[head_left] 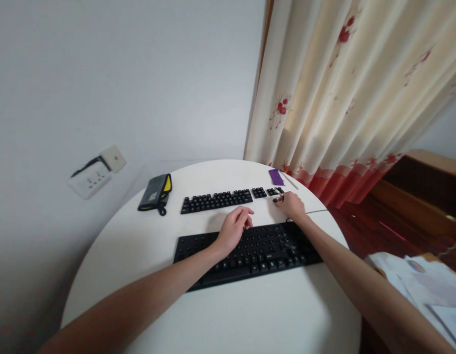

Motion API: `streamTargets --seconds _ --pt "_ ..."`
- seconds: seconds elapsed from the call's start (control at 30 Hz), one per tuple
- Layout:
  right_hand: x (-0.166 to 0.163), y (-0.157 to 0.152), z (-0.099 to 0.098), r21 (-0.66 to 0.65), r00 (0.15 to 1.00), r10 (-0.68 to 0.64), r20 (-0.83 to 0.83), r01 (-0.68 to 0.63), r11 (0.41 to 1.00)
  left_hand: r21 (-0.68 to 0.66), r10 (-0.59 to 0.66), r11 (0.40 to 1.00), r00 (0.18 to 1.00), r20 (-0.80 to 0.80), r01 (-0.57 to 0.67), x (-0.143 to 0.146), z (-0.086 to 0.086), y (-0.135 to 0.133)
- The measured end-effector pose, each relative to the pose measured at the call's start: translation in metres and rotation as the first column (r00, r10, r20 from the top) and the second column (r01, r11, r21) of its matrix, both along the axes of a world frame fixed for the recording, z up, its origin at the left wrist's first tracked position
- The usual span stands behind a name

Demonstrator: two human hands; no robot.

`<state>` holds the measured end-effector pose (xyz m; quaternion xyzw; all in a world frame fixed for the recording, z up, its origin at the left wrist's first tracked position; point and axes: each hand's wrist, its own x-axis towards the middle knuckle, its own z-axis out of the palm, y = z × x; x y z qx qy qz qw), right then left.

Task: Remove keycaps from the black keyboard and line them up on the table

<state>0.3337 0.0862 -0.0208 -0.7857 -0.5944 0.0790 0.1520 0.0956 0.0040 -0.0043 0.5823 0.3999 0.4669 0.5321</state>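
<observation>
A black keyboard (250,253) lies on the round white table (220,314) in front of me. My left hand (233,231) rests over its upper middle edge with the fingers loosely curled and nothing visible in them. Beyond it, loose black keycaps (216,200) are laid out in keyboard-shaped rows, with two small groups (259,192) to their right. My right hand (292,205) reaches to the rightmost group (275,191) and pinches a small dark keycap at its near edge.
A grey and yellow pouch (156,192) lies at the table's far left. A purple card (276,177) and a thin stick (289,181) lie at the far right near the flowered curtain (342,98). A wall socket (90,179) is on the left. White papers (427,285) sit at the right.
</observation>
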Motion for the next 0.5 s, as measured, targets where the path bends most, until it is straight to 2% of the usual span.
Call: streamTargets --seconds 0.5 --pt "-0.006 0.014 -0.004 0.009 0.999 -0.016 -0.029 0.016 1.0 -0.006 -0.046 0.999 0.998 -0.051 0.046 0.0 -0.001 0.0"
